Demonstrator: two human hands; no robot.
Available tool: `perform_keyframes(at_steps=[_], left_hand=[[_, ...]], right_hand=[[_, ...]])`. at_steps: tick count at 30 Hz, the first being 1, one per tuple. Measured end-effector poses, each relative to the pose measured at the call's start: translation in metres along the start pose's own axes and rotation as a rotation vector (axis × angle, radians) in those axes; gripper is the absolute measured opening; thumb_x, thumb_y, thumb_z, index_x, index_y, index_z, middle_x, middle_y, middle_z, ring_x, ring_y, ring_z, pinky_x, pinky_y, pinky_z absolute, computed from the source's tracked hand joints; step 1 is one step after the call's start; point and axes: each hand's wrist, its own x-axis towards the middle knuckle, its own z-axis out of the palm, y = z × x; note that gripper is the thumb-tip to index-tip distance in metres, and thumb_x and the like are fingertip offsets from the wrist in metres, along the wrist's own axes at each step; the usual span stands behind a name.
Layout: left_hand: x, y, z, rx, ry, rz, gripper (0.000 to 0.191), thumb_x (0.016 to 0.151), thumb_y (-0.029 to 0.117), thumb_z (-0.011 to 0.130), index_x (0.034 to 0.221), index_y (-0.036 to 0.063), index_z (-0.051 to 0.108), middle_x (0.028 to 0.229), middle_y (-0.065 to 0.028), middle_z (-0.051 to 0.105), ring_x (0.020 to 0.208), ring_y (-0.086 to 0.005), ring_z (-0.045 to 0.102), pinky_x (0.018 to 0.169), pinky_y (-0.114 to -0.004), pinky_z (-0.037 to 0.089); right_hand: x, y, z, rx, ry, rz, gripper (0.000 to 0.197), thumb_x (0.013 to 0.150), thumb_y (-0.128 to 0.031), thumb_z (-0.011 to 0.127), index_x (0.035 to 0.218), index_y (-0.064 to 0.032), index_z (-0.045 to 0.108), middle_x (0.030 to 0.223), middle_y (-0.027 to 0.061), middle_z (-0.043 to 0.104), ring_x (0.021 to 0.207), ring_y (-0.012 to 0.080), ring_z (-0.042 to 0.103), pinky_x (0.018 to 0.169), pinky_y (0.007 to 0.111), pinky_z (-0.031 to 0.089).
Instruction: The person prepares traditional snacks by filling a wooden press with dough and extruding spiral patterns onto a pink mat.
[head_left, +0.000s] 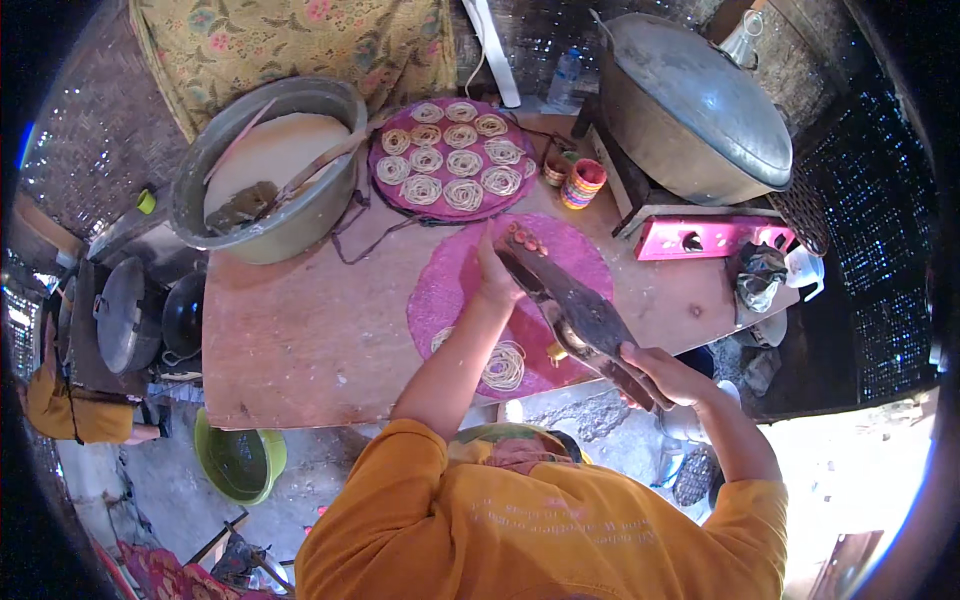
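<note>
A dark, long-handled wooden hand press (585, 311) slants over a round pink mat (442, 285). My left hand (498, 268) is closed around its far end, with the fingertips showing over the top. My right hand (669, 373) grips the handle end near the table's front edge. A yellowish piece (556, 352) shows under the press. On the near part of the mat lies a coil of pale dough strands (502, 366); another is partly hidden by my left forearm. Behind, a second round pink mat (444, 161) bears several similar coils.
A large grey basin (184, 217) of pale flour or dough, with a stick in it, stands at the table's left. Small woven cups (583, 184) and a water bottle (564, 75) are behind. A big lidded metal pot (675, 142) sits at right above a pink panel (709, 237).
</note>
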Motion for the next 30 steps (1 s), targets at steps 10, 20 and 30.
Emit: perform_keyframes(at_steps=[10,20,30], left_hand=[[-0.018,-0.017,0.044,0.016,0.120,0.038,0.034,0.094,0.042,0.040,0.074,0.0154,0.045,0.062,0.0021,0.044,0.058,-0.0167,0.047,0.062,-0.034,0.041],[-0.016,0.004,0.055,0.119,0.134,0.074,0.034,0.094,0.040,0.038,0.073,0.0146,0.045,0.060,0.0019,0.043,0.056,-0.0158,0.045,0.059,-0.035,0.040],[-0.003,-0.007,0.006,0.037,0.126,0.060,0.033,0.093,0.043,0.041,0.072,0.0170,0.043,0.057,0.0038,0.040,0.052,-0.0149,0.043,0.059,-0.034,0.041]], right_hand=[[-0.038,-0.008,-0.008,0.022,0.013,-0.034,0.060,0.092,-0.059,0.042,0.098,-0.0017,0.061,0.073,0.0062,0.062,0.062,0.0144,0.061,0.053,0.027,0.050],[-0.026,-0.009,-0.003,-0.022,0.015,-0.112,0.064,0.087,-0.064,0.048,0.092,-0.0009,0.062,0.067,0.0049,0.060,0.058,0.0119,0.060,0.049,0.026,0.048],[0.006,0.013,-0.011,-0.142,0.089,-0.092,0.062,0.088,-0.062,0.048,0.096,-0.0013,0.061,0.069,0.0040,0.059,0.057,0.0119,0.056,0.049,0.027,0.046]])
